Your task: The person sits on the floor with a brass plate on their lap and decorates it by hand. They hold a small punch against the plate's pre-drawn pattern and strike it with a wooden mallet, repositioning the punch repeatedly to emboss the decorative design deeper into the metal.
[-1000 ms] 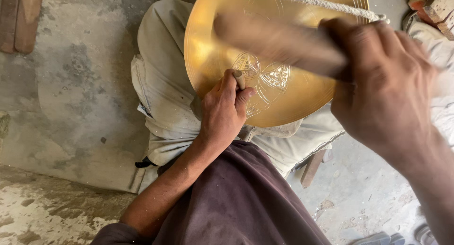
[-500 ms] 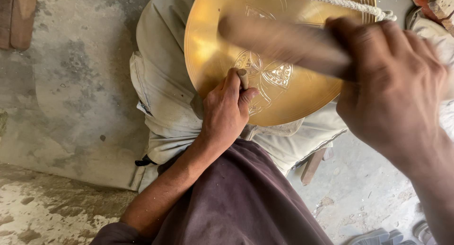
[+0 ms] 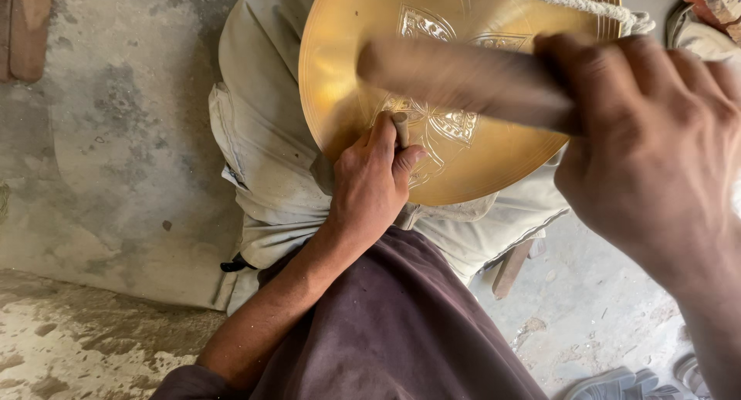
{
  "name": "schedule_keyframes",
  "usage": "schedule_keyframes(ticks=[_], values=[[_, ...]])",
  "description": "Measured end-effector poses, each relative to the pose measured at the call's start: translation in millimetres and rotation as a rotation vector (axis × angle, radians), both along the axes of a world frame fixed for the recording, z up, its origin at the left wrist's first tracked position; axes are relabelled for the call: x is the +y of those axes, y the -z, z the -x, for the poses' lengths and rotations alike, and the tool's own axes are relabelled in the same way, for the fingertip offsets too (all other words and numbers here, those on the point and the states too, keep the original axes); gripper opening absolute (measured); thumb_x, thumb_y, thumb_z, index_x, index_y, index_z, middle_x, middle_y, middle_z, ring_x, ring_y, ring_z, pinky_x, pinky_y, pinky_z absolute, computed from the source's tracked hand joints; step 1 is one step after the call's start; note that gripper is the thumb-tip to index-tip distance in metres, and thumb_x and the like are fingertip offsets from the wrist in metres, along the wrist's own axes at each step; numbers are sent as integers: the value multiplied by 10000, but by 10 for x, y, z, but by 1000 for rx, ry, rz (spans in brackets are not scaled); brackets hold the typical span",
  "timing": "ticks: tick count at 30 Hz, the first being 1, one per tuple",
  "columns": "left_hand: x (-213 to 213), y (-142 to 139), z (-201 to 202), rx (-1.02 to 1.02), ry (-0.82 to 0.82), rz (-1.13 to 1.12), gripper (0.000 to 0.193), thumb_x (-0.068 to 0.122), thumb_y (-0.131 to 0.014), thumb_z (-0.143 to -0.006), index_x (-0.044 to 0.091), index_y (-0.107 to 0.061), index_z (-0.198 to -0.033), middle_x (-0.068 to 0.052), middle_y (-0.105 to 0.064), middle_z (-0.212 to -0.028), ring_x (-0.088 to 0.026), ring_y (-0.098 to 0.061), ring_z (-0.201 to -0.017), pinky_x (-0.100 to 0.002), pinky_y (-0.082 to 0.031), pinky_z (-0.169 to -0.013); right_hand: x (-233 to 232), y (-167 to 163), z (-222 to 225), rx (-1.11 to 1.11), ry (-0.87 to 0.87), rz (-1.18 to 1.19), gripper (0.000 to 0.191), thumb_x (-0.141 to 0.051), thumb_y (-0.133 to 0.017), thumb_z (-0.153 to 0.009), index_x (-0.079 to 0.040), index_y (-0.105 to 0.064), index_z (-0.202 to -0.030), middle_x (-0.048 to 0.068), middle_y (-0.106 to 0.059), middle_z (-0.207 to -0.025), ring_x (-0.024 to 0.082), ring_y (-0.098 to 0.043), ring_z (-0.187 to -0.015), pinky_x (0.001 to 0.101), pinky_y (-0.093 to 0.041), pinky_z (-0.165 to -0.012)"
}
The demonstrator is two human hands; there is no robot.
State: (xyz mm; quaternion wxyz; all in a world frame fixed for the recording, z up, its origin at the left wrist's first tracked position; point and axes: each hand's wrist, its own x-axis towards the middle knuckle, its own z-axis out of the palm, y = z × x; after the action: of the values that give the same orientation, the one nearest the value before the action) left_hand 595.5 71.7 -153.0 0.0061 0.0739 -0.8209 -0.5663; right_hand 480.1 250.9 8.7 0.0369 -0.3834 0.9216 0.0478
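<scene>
The round brass plate (image 3: 363, 76) fills the upper centre, resting on the lap. At right, the right hand (image 3: 648, 145) is clenched around a wooden mallet (image 3: 463, 79) raised above it. At centre, the left hand (image 3: 374, 184) pinches a small chisel (image 3: 401, 128) against the plate.

Small metal-craft workshop, floor level — rough, stained concrete floor (image 3: 116, 137), a person seated low with a round brass plate (image 3: 494, 161) on the lap, engraved patterns half done. Wooden stick (image 3: 463, 79) and small punch (image 3: 400, 127) in use — wood scraps (image 3: 27, 29) and sandals (image 3: 610, 384) lying around.
</scene>
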Motion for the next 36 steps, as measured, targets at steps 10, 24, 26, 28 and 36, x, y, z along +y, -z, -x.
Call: schedule_keyframes(ticks=[10,24,26,28,36], values=[[3,19,-42,6,19,19,293,190,-719,-1005,-6,-527,-1108,-142,-645,-839,-317,-703,-736,-438,-554,-608,-109,-69,-145,103,73,-141,323,-5,-687,-1008,-30,-684,-1329,157,-745,-980,263,-704,-783,404,-581,-733],[-957,-338,-305,0,-216,-269,236,90,-680,-1101,-12,-481,-1174,-126,-732,-1057,-145,-738,-912,-250,-626,-780,1044,1375,-1116,-328,1371,1011,386,-136,-835,-886,48,-633,-1158,129,-722,-1071,194,-702,-910,320,-574,-824],[-975,-342,-308,26,-200,-245,245,98,-686,-1109,-13,-476,-1169,-122,-717,-1062,-144,-738,-919,-249,-645,-797,1003,1497,-1225,-339,1435,1103,341,-130,-817,-879,52,-645,-1111,117,-730,-1024,181,-702,-880,305,-572,-815],[-961,-356,-330,52,-191,-236,247,104,-689,-1109,-13,-477,-1159,-121,-705,-1066,-145,-740,-918,-248,-652,-794,885,1497,-1278,-305,1439,1177,285,-101,-784,-857,70,-678,-1059,129,-722,-946,204,-692,-806,321,-569,-772],[-832,-425,-604,17,-133,-276,265,140,-703,-1057,-8,-491,-1114,-115,-705,-1015,-144,-737,-851,-251,-617,-720,739,1263,-1372,-223,1292,981,267,-144,-767,-852,43,-688,-1026,99,-741,-938,173,-691,-832,306,-551,-794]])
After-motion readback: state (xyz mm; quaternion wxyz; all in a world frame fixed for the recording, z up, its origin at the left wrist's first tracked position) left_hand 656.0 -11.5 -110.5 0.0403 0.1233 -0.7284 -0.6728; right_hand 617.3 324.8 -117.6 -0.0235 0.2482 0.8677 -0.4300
